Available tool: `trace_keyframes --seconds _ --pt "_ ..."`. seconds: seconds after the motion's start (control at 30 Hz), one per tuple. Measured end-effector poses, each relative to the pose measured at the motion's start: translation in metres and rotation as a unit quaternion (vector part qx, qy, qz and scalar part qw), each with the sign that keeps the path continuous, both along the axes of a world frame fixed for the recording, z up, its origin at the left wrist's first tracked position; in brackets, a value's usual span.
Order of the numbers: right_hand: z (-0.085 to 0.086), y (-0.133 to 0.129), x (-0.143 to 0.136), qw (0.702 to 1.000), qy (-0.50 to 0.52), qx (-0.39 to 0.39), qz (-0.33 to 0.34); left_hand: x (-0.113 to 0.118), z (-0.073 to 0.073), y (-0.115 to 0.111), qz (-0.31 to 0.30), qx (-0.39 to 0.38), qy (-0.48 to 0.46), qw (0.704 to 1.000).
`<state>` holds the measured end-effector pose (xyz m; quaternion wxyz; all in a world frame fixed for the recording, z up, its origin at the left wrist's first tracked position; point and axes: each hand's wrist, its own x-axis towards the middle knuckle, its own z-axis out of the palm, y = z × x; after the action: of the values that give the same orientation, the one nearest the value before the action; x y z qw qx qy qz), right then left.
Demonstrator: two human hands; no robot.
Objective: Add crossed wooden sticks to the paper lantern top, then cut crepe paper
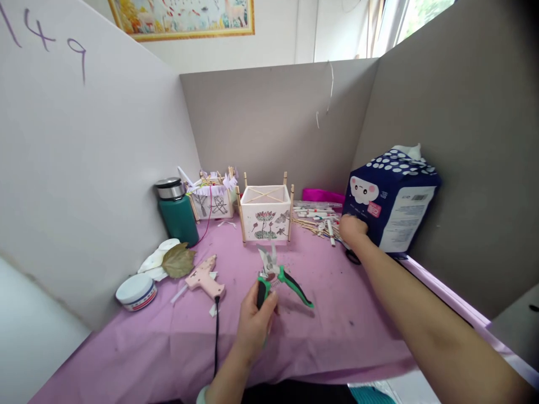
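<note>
My left hand [256,317] is wrapped round one green-and-black handle of the pruning shears [272,275], whose blades are spread and point away from me. My right hand [352,227] reaches to the back right, in front of the dark blue package [389,196]; its fingers are curled and what they hold, if anything, is hidden. Just left of it lie thin wooden sticks [311,225] and white marker-like sticks [318,213]. A white box lantern [266,219] with flower drawings and wooden corner posts stands upright beyond the shears.
A pink glue gun [206,278] with a black cord lies left of centre. Behind it are a dry leaf [179,260], a round white tub [136,292], a green bottle [177,216] and a second decorated box [214,203]. Black-handled scissors [352,257] lie near my right wrist. Grey partitions enclose the table.
</note>
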<state>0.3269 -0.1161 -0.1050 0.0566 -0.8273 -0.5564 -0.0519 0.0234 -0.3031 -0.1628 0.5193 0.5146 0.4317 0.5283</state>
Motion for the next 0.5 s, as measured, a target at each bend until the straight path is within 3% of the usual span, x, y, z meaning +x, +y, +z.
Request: trace_keyframes --seconds 0.07,0.13,0.2,0.3,0.4,0.5 --pt "0.004 -0.022 -0.003 0.999 0.003 0.033 -0.005 -0.008 0.006 0.000 0.029 0.008 -0.014 0.999" --pt "0.002 -0.050 -0.016 0.998 0.018 0.049 0.030 -0.019 0.011 -0.001 0.059 0.026 -0.004 0.998" --pt "-0.007 -0.082 -0.041 0.992 0.041 0.047 0.111 -0.028 0.015 -0.002 0.075 0.039 0.003 0.996" --pt "-0.026 -0.129 -0.093 0.960 0.077 0.036 0.267 -0.038 0.014 -0.004 0.085 0.046 -0.007 0.995" --pt "-0.037 -0.152 -0.124 0.922 0.094 0.012 0.375 -0.041 0.006 -0.007 0.080 0.049 0.015 0.995" --pt "-0.029 -0.138 -0.113 0.947 0.063 -0.020 0.313 -0.041 -0.001 -0.008 0.056 0.057 0.062 0.995"
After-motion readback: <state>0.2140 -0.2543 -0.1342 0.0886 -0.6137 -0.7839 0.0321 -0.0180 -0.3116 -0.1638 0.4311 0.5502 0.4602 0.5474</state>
